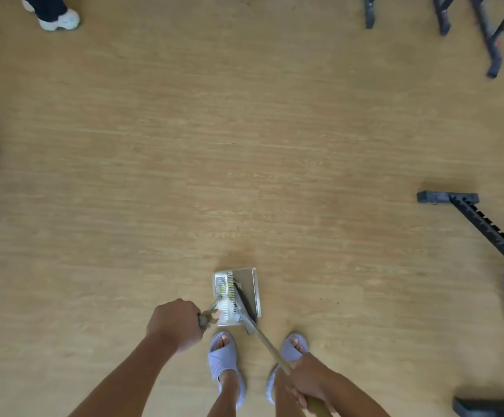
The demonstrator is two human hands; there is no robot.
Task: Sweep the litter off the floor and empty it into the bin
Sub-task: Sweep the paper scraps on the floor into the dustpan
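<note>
Now, step in hand: litter looks gathered into the dustpan [237,296]; my judgement is that the carry to the bin comes next, and no bin is in view.
Left hand [176,323]: fingers curled tight round the dustpan's upright handle grip, clamped, at about 9 o'clock from the pan.
Right hand [309,383]: wrapped firmly round the broom [270,346] handle low in view, at about 5 o'clock from the pan.
Dustpan place: on or just above the wooden floor [244,145], I cannot tell which; just ahead of the two slippered feet, at 12 o'clock from the left slipper [225,361].
Dustpan pointing: open mouth faces roughly 12 o'clock, away from the person; its long axis runs 12 to 6.
Contents: pale and yellow-green scraps against the ribbed left part of the pan; too small to name.
Broom axis: handle slants from 5 o'clock up to 11 o'clock; its dark head lies across the pan.
Doing it well: keep the pan's mouth tipped up so nothing slides out; rest the broom head over the litter as a lid while walking; lift slowly.
Loose bits: dark specks [329,300] lie on the floor at 3 o'clock from the pan; likely worth one more sweep.
</note>
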